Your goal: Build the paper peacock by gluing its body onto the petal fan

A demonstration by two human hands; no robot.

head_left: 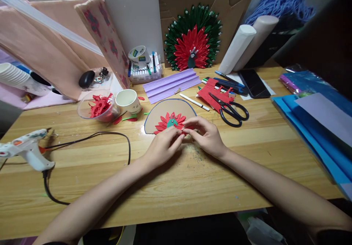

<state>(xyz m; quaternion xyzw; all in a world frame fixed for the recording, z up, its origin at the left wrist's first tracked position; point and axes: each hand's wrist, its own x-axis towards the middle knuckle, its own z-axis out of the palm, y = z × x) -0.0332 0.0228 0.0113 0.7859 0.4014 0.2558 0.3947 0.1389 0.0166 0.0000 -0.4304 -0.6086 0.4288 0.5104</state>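
Observation:
My left hand [165, 145] and my right hand [209, 136] meet at the front edge of a cardboard half-disc [158, 113]. The fingertips of both are pinched together on a small red paper piece [183, 132], mostly hidden by the fingers. Red paper petals [162, 123] fan out on the cardboard around a green half-round centre [171, 122]. Its curved rim carries a dark blue line. My hands cover part of the straight edge and the right-hand petals. Just behind lies a white marker [194, 102].
Black-handled scissors [231, 111] rest on cut red paper [210, 94]. A glue gun [30, 149] lies left, its cord curving across the table. A paper cup [128, 102] stands beside a clear bowl [100, 107] of red scraps. A finished-looking green-and-red fan [193, 39] leans behind.

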